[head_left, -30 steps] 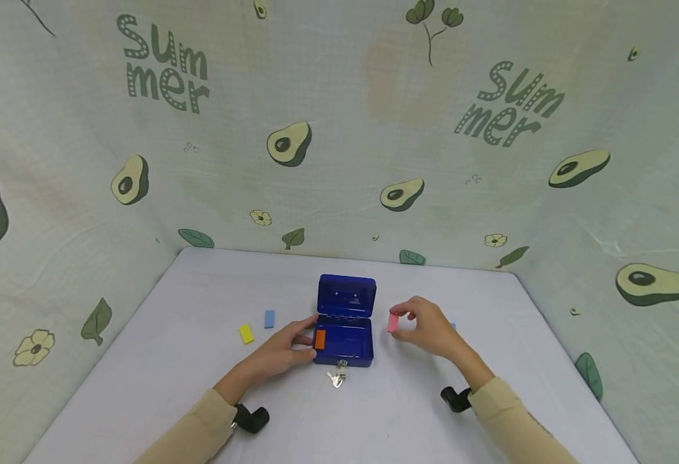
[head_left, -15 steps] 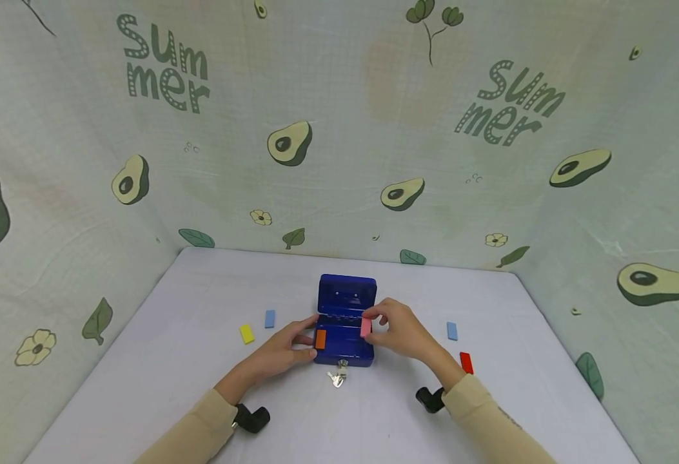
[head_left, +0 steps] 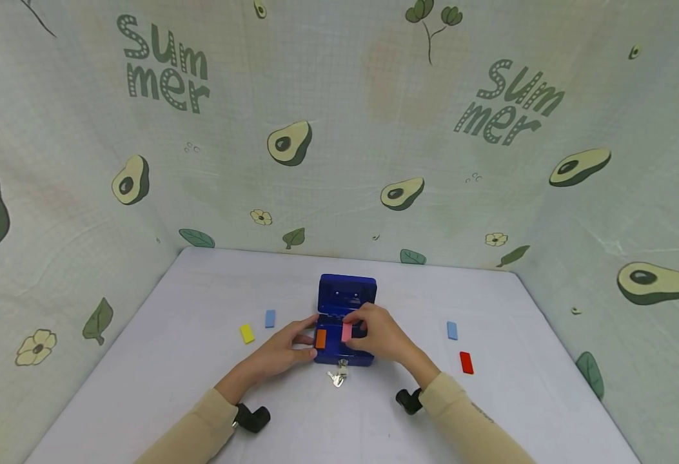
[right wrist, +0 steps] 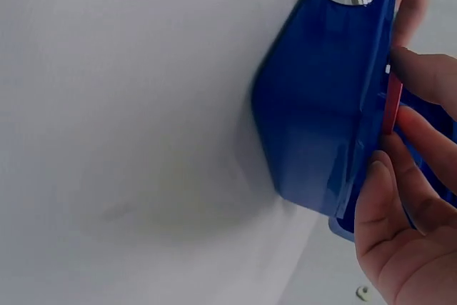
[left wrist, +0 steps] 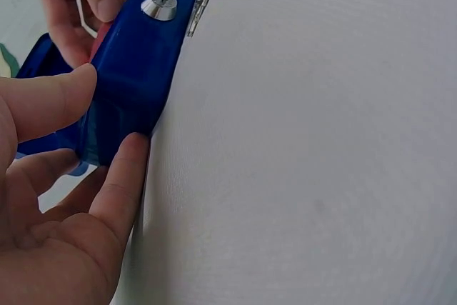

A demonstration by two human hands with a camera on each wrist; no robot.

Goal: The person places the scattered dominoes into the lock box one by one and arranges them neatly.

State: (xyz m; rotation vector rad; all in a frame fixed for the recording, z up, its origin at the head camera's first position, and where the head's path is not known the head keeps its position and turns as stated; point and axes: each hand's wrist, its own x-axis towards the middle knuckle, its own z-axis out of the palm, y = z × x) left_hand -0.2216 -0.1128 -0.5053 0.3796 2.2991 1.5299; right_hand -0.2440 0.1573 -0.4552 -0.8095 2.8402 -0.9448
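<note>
A blue metal cash box [head_left: 333, 351] stands with its lid [head_left: 346, 289] raised, keys [head_left: 336, 379] hanging from the front lock. My left hand [head_left: 285, 347] holds its left side, thumb near the front corner and a finger at the back corner. In the left wrist view that thumb touches the upper rim. My right hand [head_left: 378, 333] pinches a small pink rectangular block [head_left: 347, 332] upright over the inside of the box. The right wrist view shows the block's edge [right wrist: 392, 103] just behind the front rim. An orange block [head_left: 320, 339] is inside at the left.
Left of the box, a yellow block [head_left: 247, 333] and a light blue block [head_left: 270, 318] lie on the white table [head_left: 293, 412]. Another light blue block [head_left: 452, 330] and a red block [head_left: 466, 362] lie to the right. A patterned cloth surrounds the table.
My right hand has carried the pink block leftward from beside the box to over its inside. The red block has come into view from behind the right arm. My left hand stays put.
</note>
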